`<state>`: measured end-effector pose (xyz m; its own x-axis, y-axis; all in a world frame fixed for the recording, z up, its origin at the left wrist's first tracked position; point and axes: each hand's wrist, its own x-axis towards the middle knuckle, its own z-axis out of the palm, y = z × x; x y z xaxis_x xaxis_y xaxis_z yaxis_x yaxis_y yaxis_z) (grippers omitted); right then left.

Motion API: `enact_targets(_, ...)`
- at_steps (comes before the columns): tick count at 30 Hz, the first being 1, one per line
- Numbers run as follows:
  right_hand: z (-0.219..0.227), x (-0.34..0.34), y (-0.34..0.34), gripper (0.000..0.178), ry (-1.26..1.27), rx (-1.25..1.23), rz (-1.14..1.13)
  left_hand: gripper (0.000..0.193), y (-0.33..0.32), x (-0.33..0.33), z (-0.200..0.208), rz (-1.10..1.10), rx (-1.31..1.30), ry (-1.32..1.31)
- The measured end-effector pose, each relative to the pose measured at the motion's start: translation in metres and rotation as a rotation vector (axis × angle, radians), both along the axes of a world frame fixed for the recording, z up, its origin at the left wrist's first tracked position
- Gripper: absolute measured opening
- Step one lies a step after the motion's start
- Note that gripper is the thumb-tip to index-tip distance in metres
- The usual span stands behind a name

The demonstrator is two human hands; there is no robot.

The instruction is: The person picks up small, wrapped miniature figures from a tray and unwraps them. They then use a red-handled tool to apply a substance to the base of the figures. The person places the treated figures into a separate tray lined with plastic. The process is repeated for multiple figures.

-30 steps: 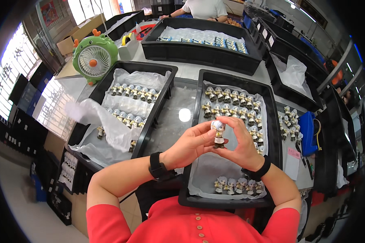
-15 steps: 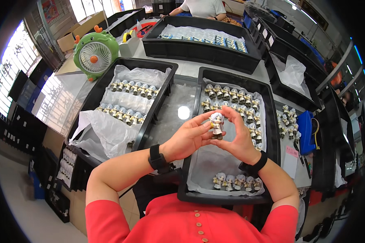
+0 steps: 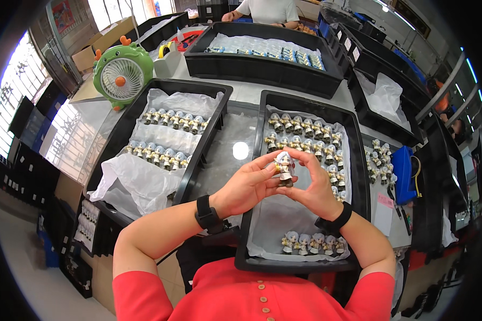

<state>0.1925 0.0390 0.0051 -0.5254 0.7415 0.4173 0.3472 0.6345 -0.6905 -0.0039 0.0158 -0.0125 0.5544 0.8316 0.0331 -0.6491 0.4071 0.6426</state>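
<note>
Between my two hands I hold one small figurine (image 3: 285, 170) upright, with pale grey hair, white clothes and dark boots. My left hand (image 3: 247, 186) pinches it from the left side with thumb and fingers. From the right, my right hand (image 3: 317, 184) curves round it, with fingers at its head and thumb near its feet. Below them is a black tray (image 3: 245, 235) lined with thin white sheet, where rows of the same figurines (image 3: 300, 125) lie at the far end. A short row of figurines (image 3: 313, 243) lies at its near end.
On the left stands another black tray (image 3: 223, 99) with two rows of figurines and a crumpled sheet (image 3: 136, 179). Beyond are a green fan (image 3: 122, 75) and a large black tray (image 3: 262, 69). Loose figurines (image 3: 379, 163) and a blue pouch (image 3: 404, 174) lie right. A person (image 3: 268, 10) sits opposite.
The figurine is turned slightly in my fingers and sits a little lower. Both hands keep nearly the same place. The person opposite has moved a hand.
</note>
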Motion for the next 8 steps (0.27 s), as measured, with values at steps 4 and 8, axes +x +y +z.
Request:
enact_targets(4, -0.0041, 0.0004, 0.0002, 0.070, 0.035, -0.045, 0.006, 0.049, -0.0005, 0.0000, 0.0020, -0.005, -0.026, -0.022)
enact_targets(8, -0.0040, 0.0001, 0.0004, 0.071, 0.029, -0.075, 0.006, 0.049, 0.0013, -0.0012, 0.0041, -0.025, -0.038, -0.018)
